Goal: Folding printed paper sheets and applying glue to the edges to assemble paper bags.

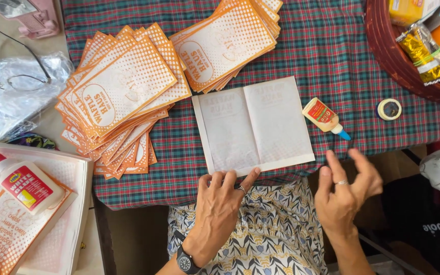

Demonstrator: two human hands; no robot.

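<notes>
A: What are your hands doing in the head view?

B: Your left hand [220, 201] is lying flat, fingers spread and loose, pressing the bottom edge of the white paper bag [254, 125] in the middle of the frame. Your right hand [346, 191] is hovering at the lower right, fingers loosely bent, gripping nothing.

A: So which step is this?

B: It looks like gluing. The small glue bottle [325, 117] is lying just right of the bag, so reaching there seems next.
</notes>
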